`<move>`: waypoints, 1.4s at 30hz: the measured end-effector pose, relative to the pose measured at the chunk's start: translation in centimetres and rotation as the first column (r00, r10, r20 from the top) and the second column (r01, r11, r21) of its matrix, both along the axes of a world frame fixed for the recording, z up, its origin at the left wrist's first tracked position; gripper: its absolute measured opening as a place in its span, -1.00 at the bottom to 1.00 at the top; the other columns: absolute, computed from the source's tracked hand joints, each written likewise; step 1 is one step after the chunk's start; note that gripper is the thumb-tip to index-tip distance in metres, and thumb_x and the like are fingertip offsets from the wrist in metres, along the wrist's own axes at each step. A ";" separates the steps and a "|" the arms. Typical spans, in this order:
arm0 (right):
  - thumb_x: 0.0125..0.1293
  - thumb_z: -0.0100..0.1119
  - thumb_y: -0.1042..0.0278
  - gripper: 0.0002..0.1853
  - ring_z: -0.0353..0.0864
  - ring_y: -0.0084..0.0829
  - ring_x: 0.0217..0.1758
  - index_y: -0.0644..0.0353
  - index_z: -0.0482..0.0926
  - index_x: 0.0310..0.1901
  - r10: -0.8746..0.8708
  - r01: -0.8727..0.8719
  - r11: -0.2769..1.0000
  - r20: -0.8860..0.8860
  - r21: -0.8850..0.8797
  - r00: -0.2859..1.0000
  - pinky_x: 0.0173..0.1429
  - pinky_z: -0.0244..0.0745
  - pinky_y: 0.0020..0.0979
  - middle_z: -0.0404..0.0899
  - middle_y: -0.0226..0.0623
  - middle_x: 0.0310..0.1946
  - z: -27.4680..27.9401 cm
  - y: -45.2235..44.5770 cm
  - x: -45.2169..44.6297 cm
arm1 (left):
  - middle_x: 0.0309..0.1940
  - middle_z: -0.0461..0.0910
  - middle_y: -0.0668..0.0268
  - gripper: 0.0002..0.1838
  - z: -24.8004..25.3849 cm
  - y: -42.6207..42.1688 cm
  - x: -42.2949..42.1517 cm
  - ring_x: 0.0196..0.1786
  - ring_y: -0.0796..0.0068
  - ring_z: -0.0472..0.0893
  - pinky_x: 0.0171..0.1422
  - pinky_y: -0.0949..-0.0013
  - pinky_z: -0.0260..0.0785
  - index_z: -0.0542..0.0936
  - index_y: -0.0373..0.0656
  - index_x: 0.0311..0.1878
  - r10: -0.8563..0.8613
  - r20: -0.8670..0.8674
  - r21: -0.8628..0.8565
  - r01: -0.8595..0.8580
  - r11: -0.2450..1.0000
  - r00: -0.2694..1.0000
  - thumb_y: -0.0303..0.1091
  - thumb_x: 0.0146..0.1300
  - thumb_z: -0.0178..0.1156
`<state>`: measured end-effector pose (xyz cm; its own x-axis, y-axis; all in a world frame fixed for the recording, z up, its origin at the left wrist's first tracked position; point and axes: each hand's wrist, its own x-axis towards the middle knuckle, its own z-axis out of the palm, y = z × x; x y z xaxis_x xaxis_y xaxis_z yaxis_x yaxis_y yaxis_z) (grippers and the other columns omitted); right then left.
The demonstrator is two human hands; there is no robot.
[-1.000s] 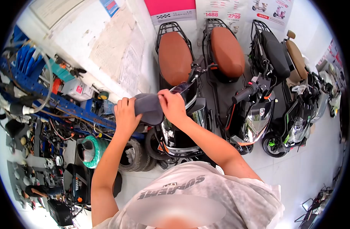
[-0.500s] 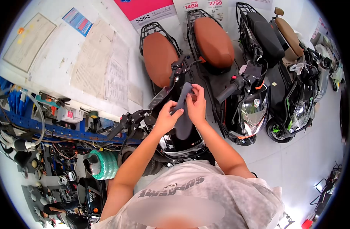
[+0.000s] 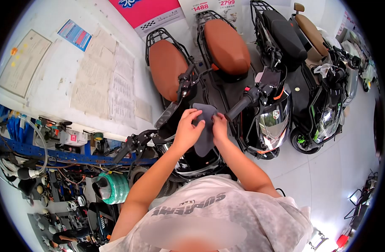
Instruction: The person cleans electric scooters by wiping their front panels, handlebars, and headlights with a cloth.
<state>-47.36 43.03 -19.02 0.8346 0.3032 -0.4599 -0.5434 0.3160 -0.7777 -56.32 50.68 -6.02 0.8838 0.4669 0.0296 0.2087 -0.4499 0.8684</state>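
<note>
A flat, limp dark grey cloth-like piece [image 3: 206,132] hangs between my hands, its broad face toward me; its exact kind cannot be made out. Its left edge is pinched by my left hand [image 3: 188,129], thumb across the front. My right hand [image 3: 220,127] grips the right edge with curled fingers. Below and behind the piece stands a black scooter, whose brown seat [image 3: 168,69] lies beyond my hands. That scooter's handlebar grip [image 3: 124,152] sticks out to the left of my left forearm. Close to my right hand is the neighbouring scooter's handlebar grip [image 3: 238,108].
More scooters stand to the right, one with a brown seat [image 3: 227,46], another with a black seat [image 3: 284,34]. A white wall panel [image 3: 54,80] with papers borders the left, above a blue rack [image 3: 75,150]. Green-wrapped tyres [image 3: 115,188] sit lower left. A person [image 3: 68,236] is at far lower left.
The grey piece was narrow and seen nearly edge-on; now it is spread wider and faces me. My right hand has come down along its right edge. The view has shifted slightly.
</note>
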 end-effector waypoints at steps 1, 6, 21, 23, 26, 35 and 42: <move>0.49 0.05 0.34 -0.58 0.54 -0.34 0.14 0.33 0.36 0.30 0.054 -0.056 0.998 -0.037 -0.030 0.998 0.26 0.41 -0.37 0.56 -0.19 0.08 -0.1 -0.2 -0.2 | 0.18 0.50 0.22 -0.58 1.2 -0.6 0.2 0.00 0.45 0.61 0.00 0.47 0.48 0.62 -0.27 0.19 0.022 -0.008 0.191 -0.020 0.981 1.000 -0.41 0.26 0.32; 0.57 -0.04 0.12 -0.59 0.58 -0.26 0.25 0.21 0.49 0.25 0.390 -0.263 0.807 -0.142 0.528 0.910 0.33 0.49 -0.13 0.58 -0.20 0.14 -0.2 -0.2 -0.4 | 0.14 0.54 0.02 -0.54 3.4 -3.6 1.5 0.13 -0.02 0.58 0.25 0.13 0.45 0.60 -0.37 0.14 -0.236 -0.008 0.552 0.201 0.809 0.972 -0.40 0.16 0.29; 0.62 -0.14 0.06 -0.56 0.58 -0.14 0.30 0.17 0.47 0.29 0.269 -0.159 0.657 -0.032 0.737 0.963 0.35 0.55 -0.04 0.57 -0.15 0.23 0.8 4.4 6.0 | 0.01 0.64 0.08 -0.49 0.6 6.8 -0.9 0.13 -0.01 0.57 0.26 0.06 0.42 0.60 -0.23 0.10 0.134 -0.013 0.777 -0.074 0.625 0.991 -0.20 0.11 0.43; 0.62 -0.12 0.07 -0.57 0.57 -0.13 0.30 0.16 0.46 0.29 0.208 -0.050 0.677 -0.126 0.734 0.970 0.36 0.55 -0.03 0.56 -0.15 0.24 -0.6 5.5 6.7 | 0.03 0.64 0.09 -0.45 -1.6 9.0 -2.4 0.14 -0.01 0.57 0.27 0.06 0.42 0.60 -0.24 0.11 0.193 -0.107 0.827 -0.020 0.562 0.975 -0.16 0.09 0.46; 0.58 -0.01 0.08 -0.60 0.58 -0.14 0.26 0.12 0.46 0.28 0.091 0.045 0.691 -0.148 0.722 0.985 0.34 0.56 -0.05 0.56 -0.20 0.21 -3.5 7.8 8.1 | 0.08 0.64 0.11 -0.37 -4.7 11.0 -3.0 0.18 0.02 0.56 0.30 0.08 0.41 0.61 -0.24 0.13 0.237 -0.242 0.810 0.061 0.583 0.941 -0.09 0.03 0.50; 0.59 -0.08 -0.01 -0.60 0.57 -0.37 0.17 0.02 0.50 0.24 -0.022 0.172 0.865 -0.307 0.472 0.952 0.26 0.52 -0.30 0.55 -0.41 0.16 -4.9 17.2 10.8 | -0.01 0.70 0.10 -0.42 -4.6 10.8 -3.0 0.07 -0.01 0.61 0.18 0.06 0.43 0.65 -0.26 0.07 0.218 -0.306 0.691 0.058 0.721 0.927 -0.12 0.03 0.52; 0.49 0.07 0.24 -0.45 0.62 -0.24 0.21 0.28 0.37 0.43 -0.095 0.088 0.995 -0.297 -0.038 0.950 0.21 0.55 -0.26 0.53 -0.13 0.31 -1.5 22.2 14.3 | -0.04 0.70 0.03 -0.41 -4.1 10.7 -2.7 0.06 -0.03 0.63 0.19 0.07 0.47 0.66 -0.29 0.08 0.218 -0.309 0.689 0.061 0.722 0.926 -0.15 0.03 0.54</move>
